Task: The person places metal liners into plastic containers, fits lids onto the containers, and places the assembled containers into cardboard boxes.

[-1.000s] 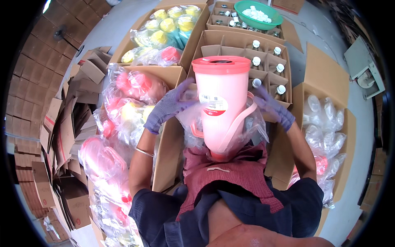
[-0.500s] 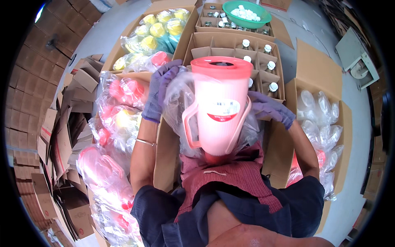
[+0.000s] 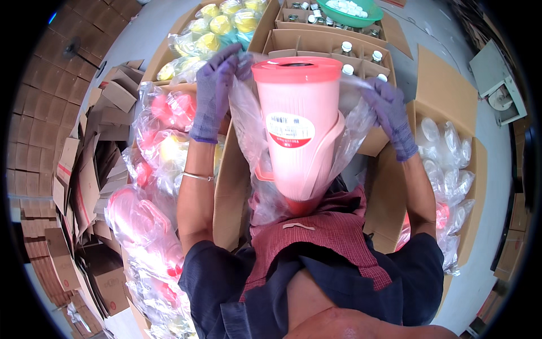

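Observation:
A tall pink plastic jug [image 3: 299,130] with a red lid and a side handle stands upright on my lap, its lower part inside a clear plastic bag [image 3: 248,118]. My left hand [image 3: 213,93], in a purple glove, pinches the bag's edge up beside the jug's lid. On the other side my right hand [image 3: 389,116], also gloved, grips the bag's opposite edge at about lid height. The bag's mouth is stretched open between both hands around the jug.
An open carton [image 3: 327,42] of white-capped bottles lies ahead, with a green bowl [image 3: 353,11] of caps beyond. Bagged yellow items fill a carton [image 3: 214,25] at upper left. Bagged pink jugs [image 3: 152,169] pile at left, clear bagged items [image 3: 451,152] at right, flat cardboard [image 3: 73,186] far left.
Both hands have lifted the bag's edges higher along the jug, from near its middle to its lid. The jug now sits deeper in the bag.

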Demonstrator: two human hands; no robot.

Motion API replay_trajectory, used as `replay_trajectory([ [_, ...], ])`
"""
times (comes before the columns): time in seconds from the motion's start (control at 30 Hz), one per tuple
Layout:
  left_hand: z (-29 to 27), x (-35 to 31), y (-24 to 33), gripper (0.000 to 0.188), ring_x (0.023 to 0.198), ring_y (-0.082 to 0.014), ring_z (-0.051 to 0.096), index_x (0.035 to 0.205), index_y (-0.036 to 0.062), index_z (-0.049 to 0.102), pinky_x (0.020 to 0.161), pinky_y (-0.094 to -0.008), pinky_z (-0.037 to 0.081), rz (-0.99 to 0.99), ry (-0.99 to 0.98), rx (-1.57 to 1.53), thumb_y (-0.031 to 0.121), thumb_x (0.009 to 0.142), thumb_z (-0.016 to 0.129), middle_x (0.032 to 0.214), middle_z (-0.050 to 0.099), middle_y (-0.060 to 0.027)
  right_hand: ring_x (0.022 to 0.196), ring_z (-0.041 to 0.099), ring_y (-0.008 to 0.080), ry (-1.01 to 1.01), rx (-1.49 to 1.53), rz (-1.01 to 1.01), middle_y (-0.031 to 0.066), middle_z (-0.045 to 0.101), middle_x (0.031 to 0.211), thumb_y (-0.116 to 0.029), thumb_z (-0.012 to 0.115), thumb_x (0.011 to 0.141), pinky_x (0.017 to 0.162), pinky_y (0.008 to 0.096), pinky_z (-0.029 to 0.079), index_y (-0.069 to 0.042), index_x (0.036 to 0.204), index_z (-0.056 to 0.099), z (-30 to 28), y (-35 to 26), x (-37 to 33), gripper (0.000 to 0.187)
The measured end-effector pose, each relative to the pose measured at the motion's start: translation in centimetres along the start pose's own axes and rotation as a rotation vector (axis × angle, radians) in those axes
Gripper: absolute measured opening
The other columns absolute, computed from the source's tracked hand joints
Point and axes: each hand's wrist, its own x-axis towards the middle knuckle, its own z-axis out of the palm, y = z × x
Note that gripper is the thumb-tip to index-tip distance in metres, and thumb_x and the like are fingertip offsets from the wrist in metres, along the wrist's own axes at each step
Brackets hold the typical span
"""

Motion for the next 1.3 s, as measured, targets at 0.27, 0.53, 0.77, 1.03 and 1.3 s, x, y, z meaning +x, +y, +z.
replay_trajectory([
  [0.27, 3.8, 3.5, 2.6, 0.033, 0.091, -0.0221, 0.068, 0.126, -0.0058, 0.052, 0.082, -0.0363, 0.06, -0.011, 0.04, -0.456, 0.007, 0.096, 0.051, 0.102, 0.067, -0.0152, 0.089, 0.06, 0.0153, -0.017, 0.012, -0.65, 0.0069, 0.063, 0.099, -0.04, 0.067, 0.087, 0.081, 0.0306, 0.049, -0.007, 0.125, 0.06, 2.9, -7.1, 5.7, 0.051],
  [0.53, 6.0, 4.6, 0.6, 0.061, 0.099, -0.028, 0.067, 0.135, -0.0032, 0.046, 0.087, -0.0321, 0.053, 0.529, 0.004, 0.705, 0.004, 0.079, 0.07, 0.118, 0.061, -0.0202, 0.119, 0.052, 0.0399, -0.023, -0.661, -0.908, 0.022, 0.054, 0.129, -0.056, 0.079, 0.065, 0.105, 0.0469, 0.037, 0.001, 0.138, 0.041, 11.3, -6.0, 5.4, 0.1],
  [0.77, 5.3, 5.5, 1.3, 0.06, 0.116, -0.0265, 0.06, 0.137, -0.0015, 0.045, 0.098, -0.0329, 0.048, 0.603, -0.131, 0.717, 0.003, 0.081, 0.067, 0.13, 0.056, -0.0181, 0.095, 0.063, 0.0383, 0.002, -0.396, -0.702, 0.0211, 0.062, 0.112, -0.024, 0.066, 0.081, 0.083, 0.0443, 0.05, -0.003, 0.123, 0.054, 11.5, -4.0, 8.4, 0.049],
  [1.03, -3.8, -8.9, -1.8, 0.064, 0.131, -0.0377, 0.041, 0.138, 0.0087, 0.047, 0.111, -0.0533, 0.03, 0.601, -0.421, 1.277, 0.008, 0.076, 0.06, 0.143, 0.045, -0.0128, 0.093, 0.064, 0.0435, 0.124, -0.56, -0.51, 0.0273, 0.065, 0.095, -0.014, 0.053, 0.087, 0.081, 0.0496, 0.051, -0.001, 0.112, 0.052, 10.3, 5.0, 16.3, 0.028],
  [1.3, -2.9, -13.3, -8.3, 0.041, 0.118, -0.036, 0.052, 0.119, -0.0008, 0.057, 0.108, -0.0474, 0.038, 0.503, -0.378, 1.006, 0.01, 0.08, 0.056, 0.123, 0.058, -0.0158, 0.093, 0.069, 0.0366, -0.117, -1.017, -0.383, 0.0249, 0.069, 0.091, -0.015, 0.047, 0.092, 0.083, 0.0436, 0.054, 0.0, 0.11, 0.06, 17.8, 5.3, 24.4, 0.027],
])
